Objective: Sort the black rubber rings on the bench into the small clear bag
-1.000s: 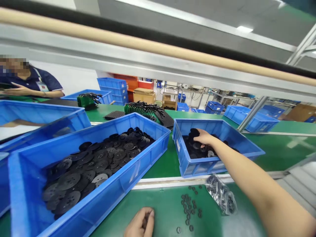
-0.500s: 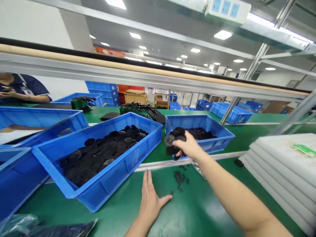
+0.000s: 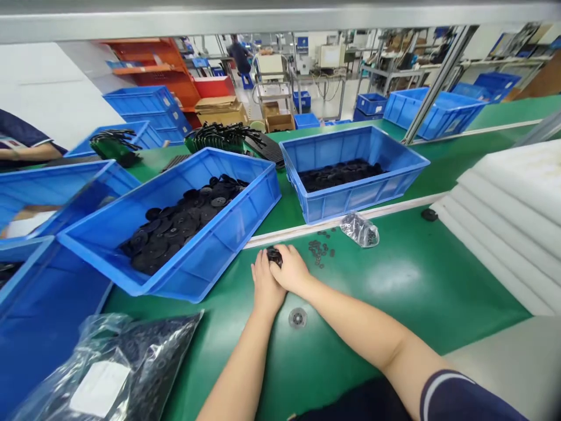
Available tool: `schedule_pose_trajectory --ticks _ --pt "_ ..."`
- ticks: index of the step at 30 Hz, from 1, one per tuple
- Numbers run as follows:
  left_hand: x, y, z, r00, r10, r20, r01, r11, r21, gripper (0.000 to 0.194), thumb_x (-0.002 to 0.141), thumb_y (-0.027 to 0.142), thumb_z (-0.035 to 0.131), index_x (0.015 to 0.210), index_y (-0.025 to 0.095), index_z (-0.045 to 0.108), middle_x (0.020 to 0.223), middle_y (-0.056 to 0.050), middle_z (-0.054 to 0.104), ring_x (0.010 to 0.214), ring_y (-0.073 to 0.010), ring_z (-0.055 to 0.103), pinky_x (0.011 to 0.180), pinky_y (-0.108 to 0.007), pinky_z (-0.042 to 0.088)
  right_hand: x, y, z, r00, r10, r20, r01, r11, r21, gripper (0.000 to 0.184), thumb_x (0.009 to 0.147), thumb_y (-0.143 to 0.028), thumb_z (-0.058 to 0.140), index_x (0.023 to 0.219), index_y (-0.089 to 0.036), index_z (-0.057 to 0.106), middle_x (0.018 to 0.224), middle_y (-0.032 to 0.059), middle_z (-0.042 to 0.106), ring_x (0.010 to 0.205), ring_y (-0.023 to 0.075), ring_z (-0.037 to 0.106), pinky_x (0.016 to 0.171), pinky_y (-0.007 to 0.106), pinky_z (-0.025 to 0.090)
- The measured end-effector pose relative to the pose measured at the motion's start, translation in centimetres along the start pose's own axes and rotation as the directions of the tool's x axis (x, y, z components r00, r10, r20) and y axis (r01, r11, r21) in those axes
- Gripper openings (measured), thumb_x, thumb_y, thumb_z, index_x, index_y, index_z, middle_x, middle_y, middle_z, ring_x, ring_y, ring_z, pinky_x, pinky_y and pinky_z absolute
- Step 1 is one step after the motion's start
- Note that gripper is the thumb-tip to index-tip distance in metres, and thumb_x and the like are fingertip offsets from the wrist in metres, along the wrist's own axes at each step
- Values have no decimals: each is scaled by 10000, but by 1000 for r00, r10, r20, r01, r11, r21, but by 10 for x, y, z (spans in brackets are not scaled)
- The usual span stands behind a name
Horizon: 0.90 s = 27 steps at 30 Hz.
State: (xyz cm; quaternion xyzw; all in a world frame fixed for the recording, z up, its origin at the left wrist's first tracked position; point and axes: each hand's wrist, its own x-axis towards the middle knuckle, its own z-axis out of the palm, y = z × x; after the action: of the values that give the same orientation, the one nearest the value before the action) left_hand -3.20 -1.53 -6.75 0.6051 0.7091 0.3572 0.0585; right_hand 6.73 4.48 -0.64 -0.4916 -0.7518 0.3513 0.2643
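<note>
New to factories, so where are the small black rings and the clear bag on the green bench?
Small black rings (image 3: pixel 319 248), head view, middle of the scatter.
Clear bag (image 3: pixel 359 230), head view, its centre.

Reference point: the loose washers (image 3: pixel 319 248) on the tabletop (image 3: pixel 394 316). One crate (image 3: pixel 228 245) stands left of the washers, another crate (image 3: pixel 350 202) directly behind them; both hold discs (image 3: pixel 170 228). A small plastic bag (image 3: pixel 359 230) lies just right, a foam-sheet stack (image 3: pixel 504 216) well right, a single disc (image 3: pixel 297 317) in front.

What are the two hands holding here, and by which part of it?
A small black disc-like piece, gripped at its edge by the fingers of the left hand and right hand; most is hidden.
</note>
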Motion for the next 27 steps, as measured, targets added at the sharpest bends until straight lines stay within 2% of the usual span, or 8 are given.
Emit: schedule_pose_trajectory --ticks 4,8,11,13,15,17,21,27 --pt "-3 -3 -5 1000 -8 -1 8 1000 10 860 837 390 644 1542 144 219 1536 -248 364 1470 -378 300 1186 -635 234 -5 5 2 999 -44 33 46 995 -87 476 846 -360 638 1287 -187 596 1296 149 541 1168 283 502 1022 434 437" --pt "-27 4 -22 999 -6 -45 8 999 47 953 775 450 720 1532 130 239 1544 -257 322 1469 -398 286 1167 -615 292 -15 15 9 990 -135 42 139 984 -113 501 854 -402 669 1297 -179 593 1358 164 510 1243 304 442 1058 478 379" --pt "-60 12 -35 995 18 -97 -7 994 108 798 873 436 626 1517 122 275 1568 -252 268 1485 -383 254 1159 -584 319 -22 18 5 973 -230 34 232 969 -88 688 838 -506 689 1415 -185 493 1475 191 413 1344 330 371 1086 511 336" --pt "-85 20 -41 994 67 -89 -53 986 158 689 916 431 574 1482 113 346 1500 -251 369 1427 -378 354 1123 -571 365 -27 22 -5 958 -287 7 286 956 -69 799 840 -564 671 1487 -177 406 1532 204 344 1389 338 328 1105 509 314" --pt "-106 28 -43 993 119 -23 -112 975 192 654 896 498 602 1412 125 452 1332 -222 525 1264 -367 514 1032 -542 449 -34 32 -22 949 -313 -40 308 947 -94 708 903 -529 602 1483 -168 417 1514 199 378 1374 325 350 1103 491 315" --pt "-118 36 -42 987 144 76 -157 967 202 614 861 550 643 1318 150 552 1152 -174 602 1082 -333 600 924 -489 508 -41 46 -42 952 -296 -79 281 945 -165 499 963 -423 525 1392 -167 532 1396 182 504 1284 307 430 1066 474 341" --pt "-111 47 -39 969 157 192 -187 970 155 426 917 487 589 1190 163 630 999 -118 601 900 -260 625 796 -389 541 -55 75 -71 973 -220 -76 183 926 -330 284 949 -305 549 1160 -186 696 1195 161 619 1151 312 488 983 480 379" --pt "-58 50 -42 952 57 302 -98 987 124 295 836 361 660 1056 180 582 1034 -87 596 927 -253 626 812 -382 531 -52 81 -59 956 -293 -24 256 871 -419 167 877 -277 668 1009 -195 729 1463 174 462 1408 361 308 1118 594 234"
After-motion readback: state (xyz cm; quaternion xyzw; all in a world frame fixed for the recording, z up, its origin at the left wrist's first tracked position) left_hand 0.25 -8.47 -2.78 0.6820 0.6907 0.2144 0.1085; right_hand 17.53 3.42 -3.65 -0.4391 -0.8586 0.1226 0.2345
